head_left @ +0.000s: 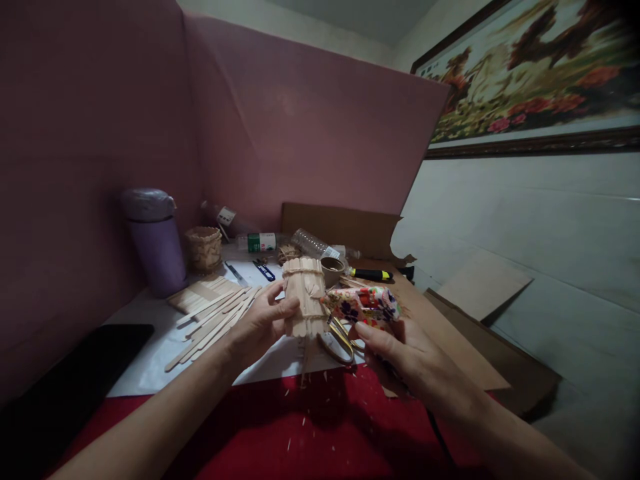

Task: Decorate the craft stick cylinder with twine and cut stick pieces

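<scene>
My left hand (pixel 267 317) grips a small barrel-shaped holder (pixel 304 313) made of upright wooden craft sticks, with twine bands near its top and bottom. A small pale piece sits on its front. My right hand (pixel 395 350) is closed round a flower-patterned glue gun (pixel 365 303), its handle mostly hidden by the fingers. The gun's tip points left, close to the holder's side; whether they touch I cannot tell. Behind and below the gun lie scissors (pixel 340 343) with gold-coloured handles, partly covered.
Loose craft sticks (pixel 215 327) fan out on white paper (pixel 150 360) at left. Behind stand a purple tumbler (pixel 155 247) and a woven-looking cup (pixel 204 248). Plastic bottles (pixel 313 243), a round tin (pixel 333 270) and a black-yellow cutter (pixel 373 274) lie farther back. Wood scraps dot the red cloth (pixel 280 427).
</scene>
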Tool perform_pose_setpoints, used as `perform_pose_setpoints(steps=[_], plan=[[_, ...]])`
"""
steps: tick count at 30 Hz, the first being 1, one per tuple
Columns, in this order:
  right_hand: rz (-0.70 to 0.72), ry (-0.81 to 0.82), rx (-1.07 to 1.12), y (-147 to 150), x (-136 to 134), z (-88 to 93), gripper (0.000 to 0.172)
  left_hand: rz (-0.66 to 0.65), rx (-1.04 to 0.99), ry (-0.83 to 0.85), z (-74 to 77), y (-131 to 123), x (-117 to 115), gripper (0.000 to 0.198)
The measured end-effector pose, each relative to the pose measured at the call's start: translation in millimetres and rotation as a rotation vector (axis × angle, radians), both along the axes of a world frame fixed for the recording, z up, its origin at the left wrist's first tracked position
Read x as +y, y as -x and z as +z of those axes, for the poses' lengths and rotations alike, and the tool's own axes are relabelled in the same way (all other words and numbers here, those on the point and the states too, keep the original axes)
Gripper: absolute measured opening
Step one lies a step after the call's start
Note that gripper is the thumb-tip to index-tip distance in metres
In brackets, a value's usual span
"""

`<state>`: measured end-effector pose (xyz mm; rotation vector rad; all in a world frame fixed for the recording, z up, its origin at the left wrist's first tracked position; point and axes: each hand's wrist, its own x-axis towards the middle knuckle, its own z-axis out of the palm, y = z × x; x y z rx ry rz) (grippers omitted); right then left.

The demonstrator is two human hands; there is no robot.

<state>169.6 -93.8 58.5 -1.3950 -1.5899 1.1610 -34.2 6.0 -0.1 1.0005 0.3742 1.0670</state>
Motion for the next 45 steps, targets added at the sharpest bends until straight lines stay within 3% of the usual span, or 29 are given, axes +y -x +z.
perform_pose_setpoints(steps=[8,36,45], plan=[[0.012,-0.002,0.016,-0.1,-0.1,2.1,0.048,-0.005,-0.007,-0.001,0.5,0.5,-1.3,0.050],[0.012,0.001,0.052,0.9,0.1,3.8,0.047,-0.012,-0.038,0.019,4.4,0.0,-3.8,0.055],[0.007,-0.006,0.043,10.0,-3.4,9.8,0.049,-0.003,-0.019,-0.008,-1.6,0.4,-0.2,0.051]])
